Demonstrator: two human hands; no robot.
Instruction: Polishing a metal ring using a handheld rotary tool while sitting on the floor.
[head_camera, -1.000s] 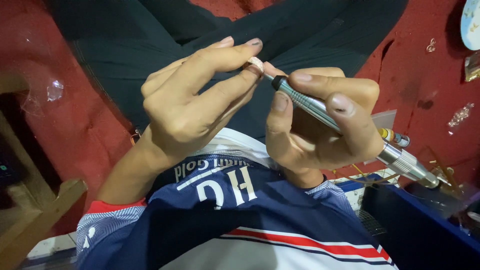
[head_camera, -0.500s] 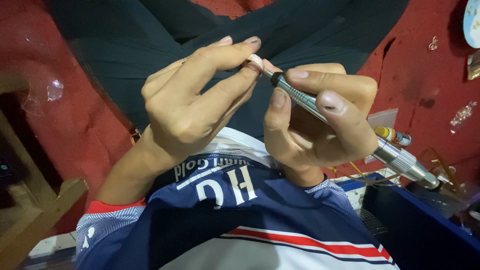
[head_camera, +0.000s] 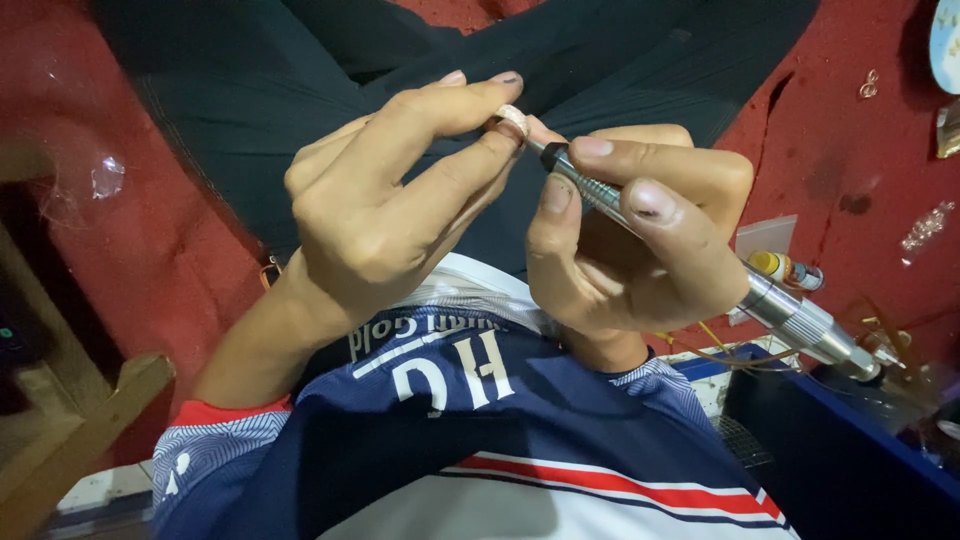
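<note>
My left hand (head_camera: 390, 215) pinches a small pale ring-shaped piece (head_camera: 513, 119) between thumb and fingertips, held up over my lap. My right hand (head_camera: 630, 235) grips a slim metal rotary handpiece (head_camera: 700, 255) like a pen; its tip touches the ring. The tool's silver rear end (head_camera: 810, 325) sticks out to the lower right, past my hand. Both hands are close together, fingertips nearly touching. My dark trousers (head_camera: 300, 80) lie behind them and my blue, white and red jersey (head_camera: 480, 430) fills the lower part of the view.
A red carpeted floor (head_camera: 850, 130) surrounds my legs. A small yellow-capped bottle (head_camera: 785, 268) and a white card (head_camera: 765, 237) lie at the right. A dark blue box (head_camera: 850, 450) sits at the lower right, wooden furniture (head_camera: 70, 420) at the lower left.
Both hands have held their grip. The tool's tip has stayed against the ring, with only slight shifts of the fingers.
</note>
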